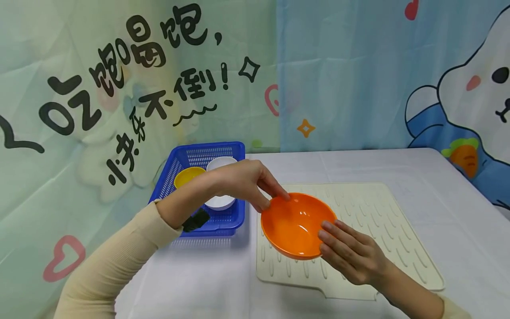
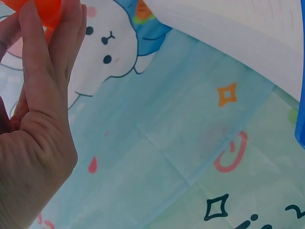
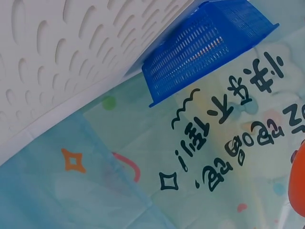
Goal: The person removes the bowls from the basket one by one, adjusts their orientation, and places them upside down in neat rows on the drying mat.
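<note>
A glossy orange bowl is held over a cream ridged mat, its inside tilted toward the head camera. My left hand reaches across from the left and pinches the bowl's upper left rim between thumb and fingers. On the opposite side my right hand holds the right rim, fingers nearly straight over it and the thumb hidden. In the left wrist view the left hand has its fingertips on the orange bowl. Only a sliver of the bowl enters the right wrist view.
Behind my left forearm stands a blue plastic basket with a yellow bowl and white bowls. A white cloth covers the table. Printed curtains hang along the back and left.
</note>
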Action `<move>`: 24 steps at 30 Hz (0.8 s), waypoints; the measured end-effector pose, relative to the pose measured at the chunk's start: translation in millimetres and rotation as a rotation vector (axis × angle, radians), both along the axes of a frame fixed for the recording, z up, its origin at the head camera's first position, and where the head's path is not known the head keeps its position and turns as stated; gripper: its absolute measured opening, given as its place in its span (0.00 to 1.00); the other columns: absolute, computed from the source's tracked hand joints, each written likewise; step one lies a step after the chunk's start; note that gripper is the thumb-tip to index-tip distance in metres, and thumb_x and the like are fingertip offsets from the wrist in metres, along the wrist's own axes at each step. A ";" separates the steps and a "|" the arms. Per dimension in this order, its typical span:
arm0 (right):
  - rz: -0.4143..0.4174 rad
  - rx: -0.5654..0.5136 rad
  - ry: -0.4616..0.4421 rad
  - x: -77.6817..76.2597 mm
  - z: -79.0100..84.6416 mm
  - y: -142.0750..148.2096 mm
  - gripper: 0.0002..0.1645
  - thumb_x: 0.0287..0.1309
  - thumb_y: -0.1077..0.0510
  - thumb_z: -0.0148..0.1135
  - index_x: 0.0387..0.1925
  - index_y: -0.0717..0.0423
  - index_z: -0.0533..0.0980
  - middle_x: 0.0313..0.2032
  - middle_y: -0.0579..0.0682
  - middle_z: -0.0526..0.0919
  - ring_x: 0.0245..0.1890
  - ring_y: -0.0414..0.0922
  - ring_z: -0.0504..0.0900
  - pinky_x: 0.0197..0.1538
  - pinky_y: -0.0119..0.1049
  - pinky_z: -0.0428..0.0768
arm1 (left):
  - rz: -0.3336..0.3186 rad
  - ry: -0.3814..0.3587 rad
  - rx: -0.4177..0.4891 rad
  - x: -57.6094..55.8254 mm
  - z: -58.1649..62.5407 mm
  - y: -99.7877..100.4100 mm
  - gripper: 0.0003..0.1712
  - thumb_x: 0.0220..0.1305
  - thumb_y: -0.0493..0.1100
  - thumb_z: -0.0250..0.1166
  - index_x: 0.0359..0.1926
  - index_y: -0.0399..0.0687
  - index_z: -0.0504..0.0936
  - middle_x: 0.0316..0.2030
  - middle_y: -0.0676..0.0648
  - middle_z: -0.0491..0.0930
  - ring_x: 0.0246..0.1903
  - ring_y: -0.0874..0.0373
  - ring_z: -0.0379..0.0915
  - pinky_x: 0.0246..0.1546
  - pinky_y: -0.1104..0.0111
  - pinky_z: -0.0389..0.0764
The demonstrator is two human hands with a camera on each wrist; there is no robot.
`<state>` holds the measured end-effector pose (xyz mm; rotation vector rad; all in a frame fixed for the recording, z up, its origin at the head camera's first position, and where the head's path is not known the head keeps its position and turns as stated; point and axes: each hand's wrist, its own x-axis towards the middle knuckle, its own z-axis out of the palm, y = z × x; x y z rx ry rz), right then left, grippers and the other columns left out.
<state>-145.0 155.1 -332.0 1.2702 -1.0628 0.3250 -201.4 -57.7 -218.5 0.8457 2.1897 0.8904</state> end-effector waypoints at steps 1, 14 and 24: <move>0.005 -0.003 0.005 0.0 1.0 -0.5 0.16 0.64 0.68 0.49 0.51 0.72 0.72 0.50 0.64 0.77 0.53 0.55 0.74 0.58 0.42 0.69 | -0.001 0.001 0.002 0.2 0.3 0.2 0.20 0.52 0.26 0.63 0.47 0.44 0.83 0.42 0.51 0.82 0.41 0.62 0.78 0.34 0.69 0.81; 0.012 -0.057 0.036 1.3 12.1 2.4 0.13 0.62 0.65 0.53 0.45 0.67 0.77 0.43 0.60 0.81 0.47 0.55 0.79 0.54 0.40 0.73 | -0.036 0.029 0.122 0.6 -2.8 -2.6 0.20 0.58 0.30 0.60 0.52 0.44 0.80 0.45 0.49 0.81 0.38 0.61 0.80 0.33 0.64 0.82; -0.048 -0.215 -0.069 1.5 42.4 2.6 0.19 0.60 0.54 0.58 0.48 0.63 0.76 0.45 0.57 0.81 0.49 0.49 0.79 0.53 0.33 0.72 | 0.089 0.061 0.600 7.5 -40.0 -4.4 0.23 0.69 0.43 0.52 0.64 0.46 0.67 0.54 0.45 0.75 0.45 0.56 0.77 0.42 0.62 0.79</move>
